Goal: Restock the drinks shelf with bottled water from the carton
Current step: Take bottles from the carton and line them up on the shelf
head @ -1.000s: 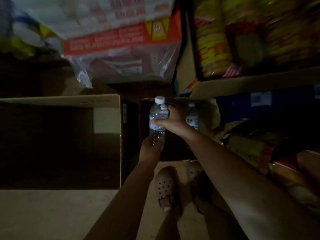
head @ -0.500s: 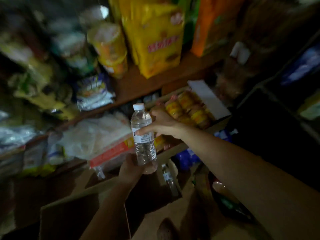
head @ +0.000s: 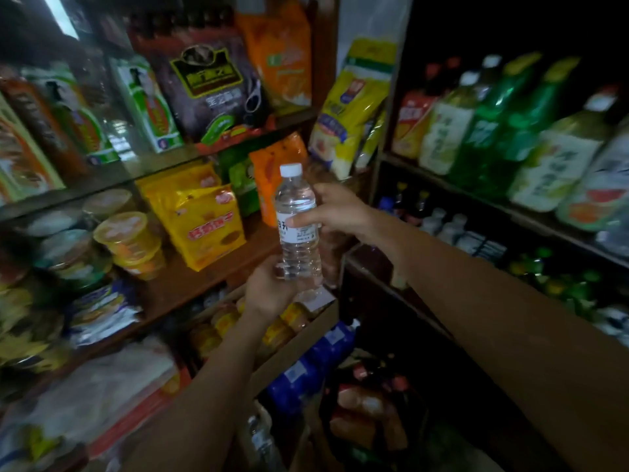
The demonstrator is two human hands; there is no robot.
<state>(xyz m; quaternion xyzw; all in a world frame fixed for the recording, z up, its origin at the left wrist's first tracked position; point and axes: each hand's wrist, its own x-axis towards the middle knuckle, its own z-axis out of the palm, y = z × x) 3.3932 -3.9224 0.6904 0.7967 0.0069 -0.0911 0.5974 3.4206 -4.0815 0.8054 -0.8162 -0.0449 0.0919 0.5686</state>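
A clear water bottle point(head: 296, 219) with a white cap and white label stands upright in mid-air at the centre of the view. My left hand point(head: 269, 289) cups and grips its base from below. My right hand point(head: 335, 209) holds it at the label, fingers wrapped round from the right. The drinks shelf point(head: 442, 183) runs along the right, with large green and white bottles on top and small white-capped bottles point(head: 449, 226) one level down. Another water bottle point(head: 260, 437) shows dimly in the carton at the bottom.
Wooden shelves point(head: 190, 277) on the left carry yellow snack bags point(head: 204, 223), noodle cups point(head: 129, 240) and packets. A cardboard tray point(head: 299, 338) of orange packs juts out below the hands. Blue packs point(head: 306, 369) sit lower down. The lighting is dim.
Both hands have lifted the bottle out of the carton to shelf height. The view has swung up from the floor boxes to the shelves and the drinks on the right.
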